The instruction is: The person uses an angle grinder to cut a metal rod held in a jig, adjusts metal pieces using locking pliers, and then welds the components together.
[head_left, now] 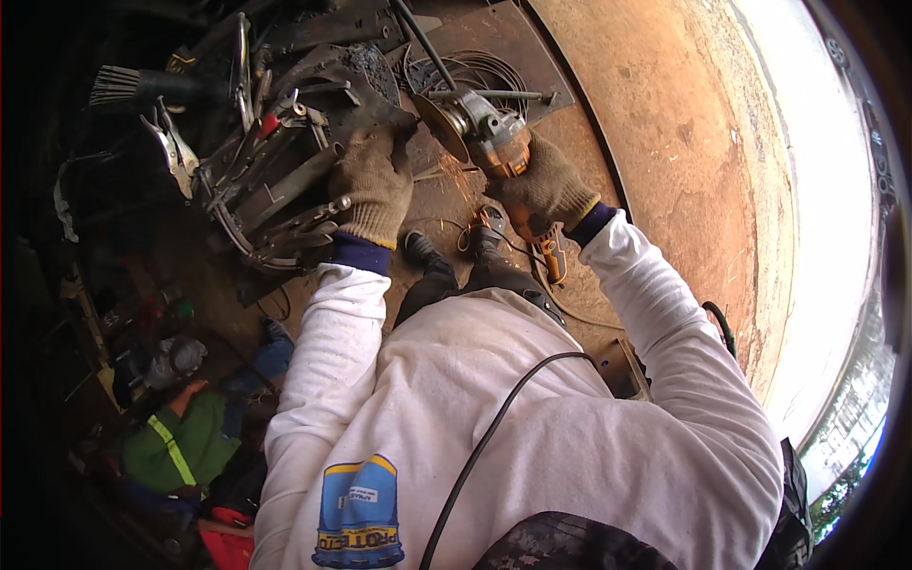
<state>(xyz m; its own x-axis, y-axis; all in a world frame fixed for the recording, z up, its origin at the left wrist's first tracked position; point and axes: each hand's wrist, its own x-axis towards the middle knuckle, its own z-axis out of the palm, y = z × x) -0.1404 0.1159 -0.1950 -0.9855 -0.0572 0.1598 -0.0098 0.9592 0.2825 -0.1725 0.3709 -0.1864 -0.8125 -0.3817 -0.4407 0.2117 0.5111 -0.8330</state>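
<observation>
The left hand's (373,182) fingertips merge into dark metal, so its grip cannot be told. The right hand (546,185) covers the rear of the grinder (496,142); sparks (465,179) blur beneath the disc (441,127). The grinder hides part of the wire coil (465,68). The upper edge cuts the black rod (424,42); the lower edge cuts the cable (494,418) and shirt (532,446). A car (836,53) at far right is too small to make out.

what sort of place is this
Probably a metalworking shop, judging by the angle grinder in the gloved right hand with sparks beside it, the locking pliers over at the left, and another yellow power tool.
</observation>
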